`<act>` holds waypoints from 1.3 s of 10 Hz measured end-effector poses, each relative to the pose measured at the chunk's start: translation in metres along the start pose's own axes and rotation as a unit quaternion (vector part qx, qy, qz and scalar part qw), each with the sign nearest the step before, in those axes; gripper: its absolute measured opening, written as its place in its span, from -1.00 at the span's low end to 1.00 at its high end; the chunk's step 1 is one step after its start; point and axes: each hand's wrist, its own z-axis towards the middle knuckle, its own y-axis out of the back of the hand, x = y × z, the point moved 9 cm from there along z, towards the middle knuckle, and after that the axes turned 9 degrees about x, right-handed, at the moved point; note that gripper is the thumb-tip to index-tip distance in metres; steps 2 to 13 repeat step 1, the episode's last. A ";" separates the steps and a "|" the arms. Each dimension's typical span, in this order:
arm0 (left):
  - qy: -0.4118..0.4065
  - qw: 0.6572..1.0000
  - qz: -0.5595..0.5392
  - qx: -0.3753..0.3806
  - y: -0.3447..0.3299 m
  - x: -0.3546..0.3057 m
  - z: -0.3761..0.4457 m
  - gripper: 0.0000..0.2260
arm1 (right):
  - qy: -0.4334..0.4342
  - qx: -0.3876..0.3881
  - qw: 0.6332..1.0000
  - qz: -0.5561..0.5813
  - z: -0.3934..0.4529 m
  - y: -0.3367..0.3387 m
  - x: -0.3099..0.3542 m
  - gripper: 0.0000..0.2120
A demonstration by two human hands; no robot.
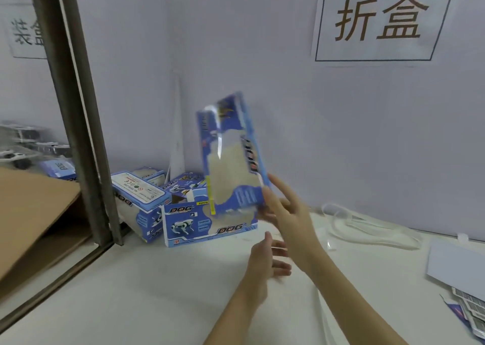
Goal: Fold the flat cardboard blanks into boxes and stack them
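A blue folded "DOG" box (pixel 233 158) with a clear window stands tall and tilted at the back of the white table (pixel 147 287). Its lower end is over another folded box (pixel 210 226) that lies on the table. My right hand (pixel 286 213) touches the tall box's lower right corner with straight fingers. My left hand (pixel 267 260) hovers just below it, fingers spread and holding nothing. Two more folded boxes (pixel 139 200) lie to the left in the corner. Flat blanks (pixel 469 313) lie at the right edge.
A dark metal post (pixel 78 113) slants up on the left, with brown cardboard (pixel 34 213) behind it. Clear plastic wrapping (pixel 367 226) lies along the wall at the right. A white sheet (pixel 456 263) rests above the blanks. A sign (pixel 380 19) hangs on the wall.
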 end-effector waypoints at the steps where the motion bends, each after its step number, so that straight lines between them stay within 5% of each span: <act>1: 0.035 0.999 0.024 0.019 -0.005 -0.001 -0.010 -0.68 | -0.035 0.029 0.997 0.058 0.054 -0.049 0.004 -0.17; 13: 0.035 0.999 0.024 0.019 -0.005 -0.001 -0.010 -0.68 | -0.035 0.029 0.997 0.058 0.054 -0.049 0.004 -0.17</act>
